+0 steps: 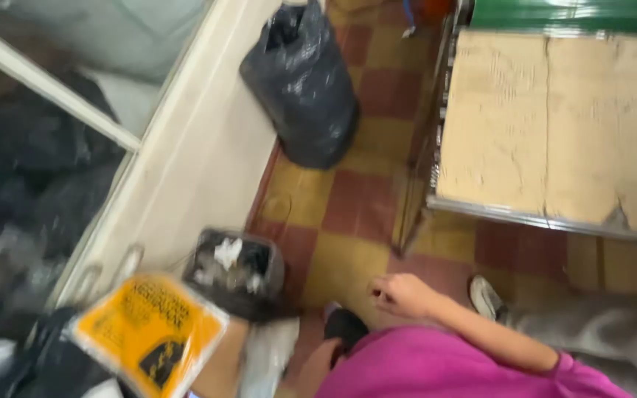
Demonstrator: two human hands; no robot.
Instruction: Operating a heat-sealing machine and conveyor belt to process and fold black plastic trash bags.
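Observation:
My right hand (401, 295) hangs over the checkered floor on a bare forearm coming out of a pink sleeve (436, 365). Its fingers are curled in and I see nothing in them. A yellow flat packet with black print (149, 332) is tilted up at the lower left. A blurred skin-toned shape (219, 365) touches the packet's right edge; it may be my left hand, and its grip is hidden. A small black-lined waste bin (236, 274) with crumpled white paper stands between the packet and my right hand.
A full black rubbish bag (304, 85) leans against the white wall base (200, 169). A metal-framed shelf topped with worn cardboard (554, 118) fills the right. Grey trousers (599, 332), a white shoe (485, 296) and a black shoe (346, 324) are below it. Dark bags (31, 147) lie behind glass.

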